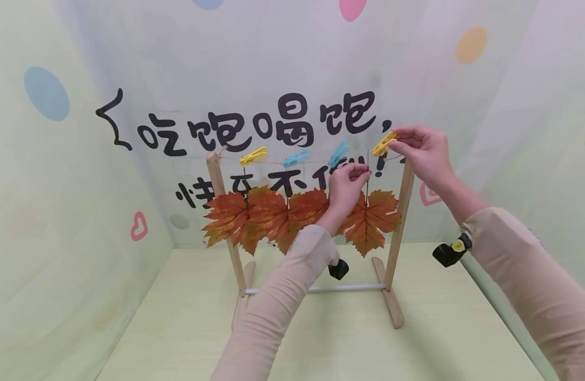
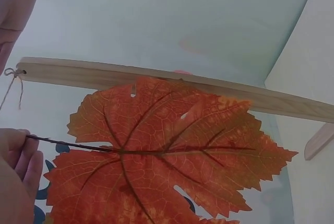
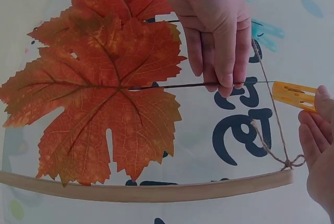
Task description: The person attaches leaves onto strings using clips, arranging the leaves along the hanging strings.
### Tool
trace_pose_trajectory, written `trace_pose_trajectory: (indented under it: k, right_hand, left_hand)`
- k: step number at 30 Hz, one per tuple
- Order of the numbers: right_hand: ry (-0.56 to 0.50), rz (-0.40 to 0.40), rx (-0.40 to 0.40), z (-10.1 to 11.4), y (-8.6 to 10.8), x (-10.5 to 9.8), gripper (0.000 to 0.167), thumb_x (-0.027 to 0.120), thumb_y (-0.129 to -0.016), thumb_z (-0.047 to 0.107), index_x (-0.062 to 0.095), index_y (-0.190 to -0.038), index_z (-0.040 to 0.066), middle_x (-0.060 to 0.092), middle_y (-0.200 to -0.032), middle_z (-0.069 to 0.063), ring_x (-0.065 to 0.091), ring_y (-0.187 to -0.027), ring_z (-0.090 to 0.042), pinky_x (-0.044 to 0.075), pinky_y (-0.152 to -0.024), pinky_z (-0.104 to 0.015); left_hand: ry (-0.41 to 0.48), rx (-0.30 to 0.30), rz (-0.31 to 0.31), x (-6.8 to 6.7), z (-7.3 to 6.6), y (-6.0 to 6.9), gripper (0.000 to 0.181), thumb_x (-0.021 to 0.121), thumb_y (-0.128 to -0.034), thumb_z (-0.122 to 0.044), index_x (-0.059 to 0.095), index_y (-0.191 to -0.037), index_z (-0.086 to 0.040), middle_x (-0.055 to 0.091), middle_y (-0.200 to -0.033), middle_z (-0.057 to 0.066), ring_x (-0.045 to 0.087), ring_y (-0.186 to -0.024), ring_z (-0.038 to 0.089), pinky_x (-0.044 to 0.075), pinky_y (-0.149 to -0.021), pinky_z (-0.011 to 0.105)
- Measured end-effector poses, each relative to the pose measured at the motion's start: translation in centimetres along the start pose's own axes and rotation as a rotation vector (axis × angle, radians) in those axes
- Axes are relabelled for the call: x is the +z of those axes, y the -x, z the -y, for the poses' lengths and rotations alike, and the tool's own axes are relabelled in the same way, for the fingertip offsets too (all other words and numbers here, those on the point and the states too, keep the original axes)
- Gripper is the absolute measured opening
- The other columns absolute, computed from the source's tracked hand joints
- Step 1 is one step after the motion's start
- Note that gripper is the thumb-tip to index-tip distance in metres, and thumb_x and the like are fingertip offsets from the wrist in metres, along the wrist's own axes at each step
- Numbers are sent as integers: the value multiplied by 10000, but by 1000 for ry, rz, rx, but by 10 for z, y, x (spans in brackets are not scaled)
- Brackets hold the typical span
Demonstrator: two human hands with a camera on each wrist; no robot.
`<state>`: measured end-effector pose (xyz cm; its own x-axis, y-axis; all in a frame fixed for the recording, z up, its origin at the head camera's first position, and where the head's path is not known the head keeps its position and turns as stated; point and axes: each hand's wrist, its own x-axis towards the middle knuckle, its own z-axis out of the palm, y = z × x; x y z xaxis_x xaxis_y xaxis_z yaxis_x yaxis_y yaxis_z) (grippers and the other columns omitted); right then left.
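My left hand [image 1: 346, 186] pinches the thin dark stem [image 3: 177, 85] of an orange-red artificial leaf [image 1: 367, 221] at the right end of the row. That stem stands upright and crosses the string [image 3: 276, 114]. To its right, my right hand [image 1: 424, 154] pinches a yellow clothespin [image 3: 293, 94] between thumb and fingers, its tip close to the stem's upper end at the string. Whether the clothespin bites the string or stem I cannot tell. Seen from the left wrist, the leaf [image 2: 156, 151] spreads beyond the fingertips.
A wooden stand [image 1: 403, 227] carries the string between two posts, with a white bar [image 1: 349, 288] low down. Further left, a yellow clothespin [image 1: 253, 156] and two blue clothespins [image 1: 297, 157] sit along the string above more leaves [image 1: 230, 211]. Behind is a printed backdrop [image 1: 273, 58].
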<state>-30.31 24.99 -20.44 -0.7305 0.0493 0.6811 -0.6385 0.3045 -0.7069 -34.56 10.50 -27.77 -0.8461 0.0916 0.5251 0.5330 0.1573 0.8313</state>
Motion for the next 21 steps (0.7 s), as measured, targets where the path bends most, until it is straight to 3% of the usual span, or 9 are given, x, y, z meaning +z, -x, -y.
trace_pose_trajectory:
  k: [10,21]
  right_hand:
    - [7,-56,56,2,-5,4,153,681,-778,0,654,-925,-36,660,-758,106,634,-700,-22,490,-657,-120]
    - [67,-14,81,1,-8,8,203,674,-790,13,638,-968,-77,650,-750,125,624,-700,-17,482,-636,-110]
  left_hand:
    - [-8,27,-14,0,-1,0,160,660,-828,-134,692,-961,-51,693,-888,43,632,-769,76,490,-685,135]
    - [-10,21,-20,2,0,0,160,657,-830,-141,692,-966,-66,690,-892,29,626,-760,54,490,-674,129]
